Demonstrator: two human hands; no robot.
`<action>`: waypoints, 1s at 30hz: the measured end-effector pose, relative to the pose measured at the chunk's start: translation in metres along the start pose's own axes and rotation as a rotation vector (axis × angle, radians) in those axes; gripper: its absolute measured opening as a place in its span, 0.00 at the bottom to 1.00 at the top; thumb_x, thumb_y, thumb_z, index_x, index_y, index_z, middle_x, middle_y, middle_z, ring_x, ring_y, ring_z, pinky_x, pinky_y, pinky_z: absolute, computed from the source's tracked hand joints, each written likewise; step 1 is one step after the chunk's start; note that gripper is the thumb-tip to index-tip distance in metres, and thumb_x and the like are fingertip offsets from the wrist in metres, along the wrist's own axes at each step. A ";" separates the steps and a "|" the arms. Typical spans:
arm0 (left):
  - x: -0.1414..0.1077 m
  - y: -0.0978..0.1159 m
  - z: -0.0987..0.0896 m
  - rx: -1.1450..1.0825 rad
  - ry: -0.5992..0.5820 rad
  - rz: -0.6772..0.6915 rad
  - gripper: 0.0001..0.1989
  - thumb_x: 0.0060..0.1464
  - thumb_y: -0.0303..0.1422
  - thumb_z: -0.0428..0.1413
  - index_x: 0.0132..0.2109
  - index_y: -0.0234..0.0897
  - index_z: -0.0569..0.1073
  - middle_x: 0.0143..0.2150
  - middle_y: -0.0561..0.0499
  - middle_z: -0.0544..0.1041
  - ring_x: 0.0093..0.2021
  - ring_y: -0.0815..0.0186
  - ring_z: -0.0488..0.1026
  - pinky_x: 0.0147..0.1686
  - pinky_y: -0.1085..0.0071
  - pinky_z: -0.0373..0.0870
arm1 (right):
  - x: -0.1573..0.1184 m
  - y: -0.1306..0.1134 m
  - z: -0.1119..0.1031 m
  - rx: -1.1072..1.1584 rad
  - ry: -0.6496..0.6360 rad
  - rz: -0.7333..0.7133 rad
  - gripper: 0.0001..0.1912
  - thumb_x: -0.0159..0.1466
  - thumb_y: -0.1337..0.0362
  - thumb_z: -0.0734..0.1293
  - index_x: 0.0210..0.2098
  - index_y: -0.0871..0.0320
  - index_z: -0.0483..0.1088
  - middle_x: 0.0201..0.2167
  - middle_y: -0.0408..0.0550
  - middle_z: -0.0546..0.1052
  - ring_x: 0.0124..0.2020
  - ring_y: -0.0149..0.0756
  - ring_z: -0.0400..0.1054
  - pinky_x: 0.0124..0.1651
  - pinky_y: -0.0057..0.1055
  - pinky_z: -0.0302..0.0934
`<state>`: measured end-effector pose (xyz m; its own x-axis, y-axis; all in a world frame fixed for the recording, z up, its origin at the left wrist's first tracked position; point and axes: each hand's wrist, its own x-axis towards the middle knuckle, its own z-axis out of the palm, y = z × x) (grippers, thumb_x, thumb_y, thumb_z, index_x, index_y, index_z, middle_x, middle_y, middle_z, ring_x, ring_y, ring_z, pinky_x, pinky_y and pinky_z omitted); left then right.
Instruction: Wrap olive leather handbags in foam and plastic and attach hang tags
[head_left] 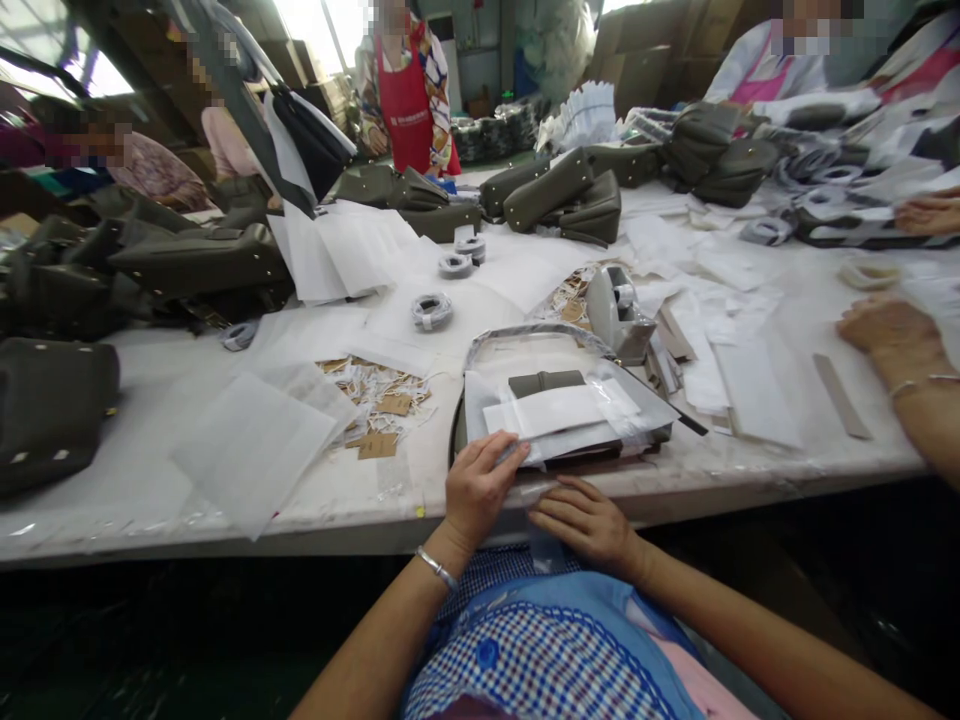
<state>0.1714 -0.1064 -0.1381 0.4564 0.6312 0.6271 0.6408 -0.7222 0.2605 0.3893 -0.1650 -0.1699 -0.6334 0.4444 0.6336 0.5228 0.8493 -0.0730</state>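
Note:
An olive bag (547,383) lies flat at the table's near edge, partly wrapped in clear plastic and white tissue sheets (559,410). My left hand (480,490) rests on the bag's near left corner, fingers curled over the tissue and plastic. My right hand (589,520) lies just right of it at the table edge, fingers pressed flat against the plastic wrap's lower edge. The bag's underside is hidden.
A tape dispenser (619,310) stands behind the bag. Loose tissue sheets (251,450), paper tags (379,405) and tape rolls (431,310) litter the white table (150,500). Olive bags (195,265) pile at left and back. A co-worker's hand (889,330) rests at right; other people stand at the far side.

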 end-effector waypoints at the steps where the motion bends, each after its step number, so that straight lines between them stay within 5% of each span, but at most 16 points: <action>1: 0.000 0.000 0.000 0.001 0.000 -0.002 0.16 0.64 0.27 0.54 0.56 0.44 0.74 0.55 0.48 0.77 0.56 0.61 0.72 0.55 0.62 0.71 | 0.003 -0.001 -0.003 0.039 0.028 -0.001 0.13 0.70 0.72 0.62 0.51 0.59 0.73 0.42 0.47 0.82 0.47 0.34 0.74 0.63 0.44 0.61; 7: -0.004 -0.001 0.002 -0.001 -0.003 0.005 0.17 0.63 0.27 0.55 0.58 0.45 0.73 0.57 0.49 0.76 0.58 0.60 0.71 0.56 0.61 0.70 | 0.031 -0.013 -0.040 0.236 0.058 0.150 0.13 0.69 0.72 0.60 0.48 0.59 0.73 0.39 0.50 0.82 0.42 0.35 0.76 0.46 0.34 0.71; 12: -0.005 -0.001 0.003 0.012 0.001 0.018 0.19 0.63 0.26 0.55 0.59 0.45 0.72 0.57 0.49 0.77 0.58 0.60 0.71 0.56 0.60 0.70 | 0.069 0.007 -0.067 0.234 0.016 0.208 0.15 0.66 0.75 0.60 0.46 0.57 0.75 0.39 0.46 0.82 0.40 0.34 0.76 0.45 0.32 0.69; 20: 0.002 0.003 0.001 -0.002 0.056 -0.020 0.10 0.64 0.27 0.53 0.49 0.39 0.77 0.51 0.45 0.78 0.51 0.60 0.75 0.49 0.63 0.75 | 0.111 0.078 -0.035 0.139 -0.154 0.423 0.07 0.62 0.71 0.69 0.34 0.53 0.79 0.32 0.42 0.82 0.36 0.37 0.76 0.43 0.33 0.64; 30: 0.004 0.003 0.002 -0.065 0.124 -0.080 0.10 0.65 0.26 0.50 0.45 0.37 0.76 0.48 0.46 0.80 0.49 0.63 0.77 0.51 0.67 0.74 | 0.132 0.095 -0.022 0.165 -0.437 0.613 0.07 0.60 0.62 0.74 0.31 0.56 0.73 0.31 0.44 0.77 0.38 0.39 0.68 0.41 0.32 0.60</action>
<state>0.1766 -0.1052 -0.1366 0.3230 0.6503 0.6875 0.6287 -0.6905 0.3578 0.3679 -0.0318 -0.0767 -0.4436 0.8924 0.0832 0.7831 0.4310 -0.4483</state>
